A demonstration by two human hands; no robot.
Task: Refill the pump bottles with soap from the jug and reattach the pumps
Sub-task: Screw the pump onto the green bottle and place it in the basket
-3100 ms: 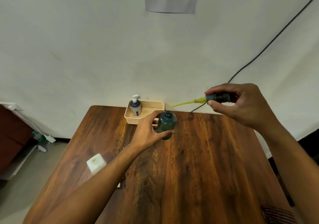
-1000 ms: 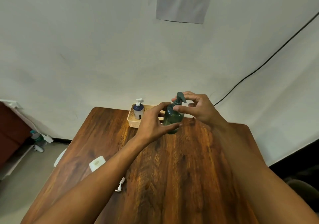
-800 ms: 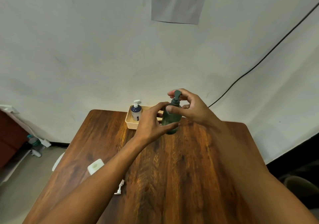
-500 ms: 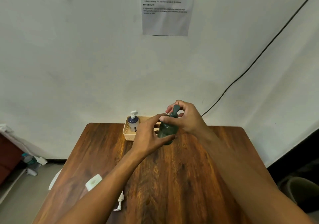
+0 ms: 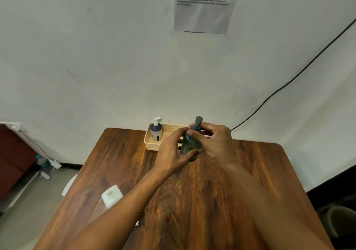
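Observation:
A dark green pump bottle (image 5: 189,147) stands upright on the wooden table (image 5: 240,182) near its far edge. My left hand (image 5: 172,151) grips the bottle's body from the left. My right hand (image 5: 213,141) pinches the collar of the green pump (image 5: 198,122), which sits in the bottle's neck with its nozzle pointing up. A blue bottle with a white pump (image 5: 156,129) stands in a beige basket (image 5: 149,143) just behind. A white open-topped bottle (image 5: 112,196) stands at the near left, partly behind my left forearm.
A small white piece (image 5: 137,223) peeks out on the table beside my left forearm. A printed sheet (image 5: 204,6) hangs on the wall, and a black cable (image 5: 289,82) runs down it. Left of the table, a bottle (image 5: 43,163) lies on the floor.
The pump, held apart in my right hand three seconds ago, now sits in the green bottle's neck. Over the last second both hands have stayed on the bottle while the camera tilted.

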